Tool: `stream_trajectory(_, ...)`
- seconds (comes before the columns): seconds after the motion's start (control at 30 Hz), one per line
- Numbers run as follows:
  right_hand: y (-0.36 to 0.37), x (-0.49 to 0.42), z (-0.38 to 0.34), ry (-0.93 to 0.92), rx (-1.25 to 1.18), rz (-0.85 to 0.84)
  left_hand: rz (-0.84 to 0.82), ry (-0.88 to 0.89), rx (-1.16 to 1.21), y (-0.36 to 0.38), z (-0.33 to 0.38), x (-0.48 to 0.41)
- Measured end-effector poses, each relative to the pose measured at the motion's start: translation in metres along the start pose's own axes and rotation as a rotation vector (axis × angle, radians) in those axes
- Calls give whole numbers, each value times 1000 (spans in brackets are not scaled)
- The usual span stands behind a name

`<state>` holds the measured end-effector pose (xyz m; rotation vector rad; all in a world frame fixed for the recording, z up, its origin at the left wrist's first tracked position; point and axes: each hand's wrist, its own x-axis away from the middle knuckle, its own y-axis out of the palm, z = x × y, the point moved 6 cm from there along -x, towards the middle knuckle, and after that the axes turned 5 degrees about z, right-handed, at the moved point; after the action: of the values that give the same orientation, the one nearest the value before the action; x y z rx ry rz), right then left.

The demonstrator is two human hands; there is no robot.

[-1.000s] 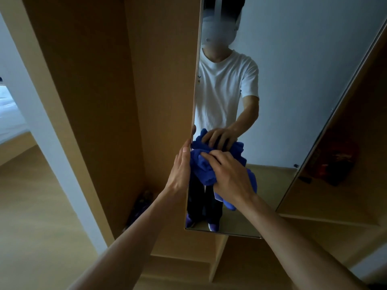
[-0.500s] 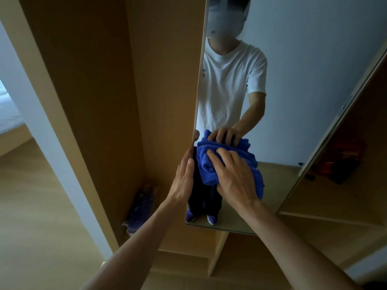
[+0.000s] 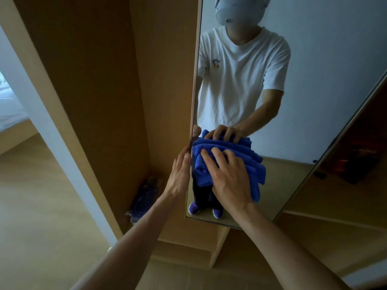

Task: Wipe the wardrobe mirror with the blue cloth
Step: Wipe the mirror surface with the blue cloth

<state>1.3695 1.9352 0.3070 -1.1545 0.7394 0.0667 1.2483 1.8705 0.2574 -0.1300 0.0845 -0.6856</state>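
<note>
Centrally, blue cloth (image 3: 204,170): bunched in thick folds and pressed against the lower left part of the glass, just beside the mirror's left edge. Much of it is covered by the right hand, and where the cloth ends and its reflection begins is hard to make out.
Right hand (image 3: 228,178): laid flat on the cloth, fingers spread and only slightly bent. Nothing is pinched; the cloth is simply pressed to the glass. The thumb cannot be picked out.
Left hand (image 3: 180,176): seen edge-on at the mirror's left edge, fingers stretched straight and touching that edge, nothing held. The thumb is concealed.
Mirror (image 3: 314,80): tall, cut off at the top of the view. A person in a white T-shirt (image 3: 240,76) is reflected, with purple shoes (image 3: 193,207) at the bottom.
Wardrobe (image 3: 94,80): light wooden panels are seen on either side of the mirror, the upper part being cut off.
Bluish bundle (image 3: 144,197): lying in the wardrobe's bottom corner left of the mirror, too blurred to be identified.
Shelf items (image 3: 356,162): dark and red shapes at the right, too dim to be named.
Bedding (image 3: 8,105): a white strip, cut off by the left margin.
</note>
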Motion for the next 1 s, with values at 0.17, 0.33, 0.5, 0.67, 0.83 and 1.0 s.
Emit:
stream_trajectory(0.17, 7, 4, -1, -3, -2, -15, -10, -31, -26, 2, -11, 4)
stream_trajectory(0.33, 15, 4, -1, -14, -30, 13, 12, -32, -34, 5, -16, 2)
stream_trajectory(0.5, 28, 10, -3, -37, -40, 54, 36, -25, -8, 7, -27, -2)
stream_trajectory(0.67, 44, 24, -12, -64, -69, 81, 40, -4, 47, 6, -40, -3)
stream_trajectory(0.83, 67, 37, -19, -52, -56, 74, 34, 68, 48, 7, -58, -9)
stream_trajectory(1.0, 71, 41, -22, -33, -42, 88, 28, 136, 124, 13, -79, -7)
